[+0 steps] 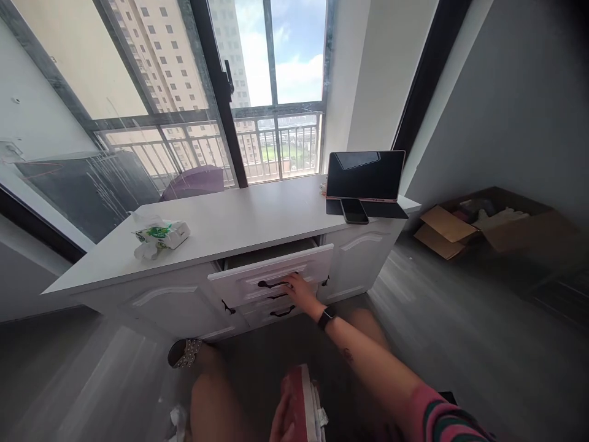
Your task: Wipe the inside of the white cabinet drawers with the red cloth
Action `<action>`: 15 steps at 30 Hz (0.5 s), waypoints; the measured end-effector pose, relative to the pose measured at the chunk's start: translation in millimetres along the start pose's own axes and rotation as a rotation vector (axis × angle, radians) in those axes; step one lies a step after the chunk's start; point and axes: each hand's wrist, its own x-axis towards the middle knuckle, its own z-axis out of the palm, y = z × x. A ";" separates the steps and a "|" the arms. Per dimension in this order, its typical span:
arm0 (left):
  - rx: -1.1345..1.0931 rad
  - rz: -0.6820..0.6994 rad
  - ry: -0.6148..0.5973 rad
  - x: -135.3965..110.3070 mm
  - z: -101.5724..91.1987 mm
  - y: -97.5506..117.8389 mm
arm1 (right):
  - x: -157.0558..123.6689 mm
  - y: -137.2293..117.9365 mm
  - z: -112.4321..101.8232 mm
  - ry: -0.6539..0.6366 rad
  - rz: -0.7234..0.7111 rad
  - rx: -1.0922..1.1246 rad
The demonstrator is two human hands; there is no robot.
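Note:
My right hand (301,291) reaches forward to the top drawer (271,273) of a white cabinet (221,233) and its fingers curl around the dark drawer handle (271,284). The drawer stands pulled partly out. A black watch sits on that wrist. My left hand (281,420) shows at the bottom edge, fingers resting against a red and white flat object (304,405) held near my knees. I am crouched on the floor in front of the cabinet.
On the cabinet top lie a tissue pack (161,236), a tablet (365,175) propped on its keyboard and a phone (354,210). An open cardboard box (478,227) stands at the right on the grey floor. Windows fill the wall behind.

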 end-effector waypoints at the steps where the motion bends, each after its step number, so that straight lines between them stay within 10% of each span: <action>1: 0.037 -0.001 0.081 -0.4 0.4 0.1 | 9.9 2.1 0.1 -0.007 0.007 -0.007; 5: 0.178 0.007 0.361 -1.8 5.6 5.1 | 39.2 5.4 -1.6 -0.012 0.015 -0.030; 15: 0.322 0.150 0.149 -41.1 8.2 16.7 | 33.8 -8.5 -11.1 0.017 0.017 0.034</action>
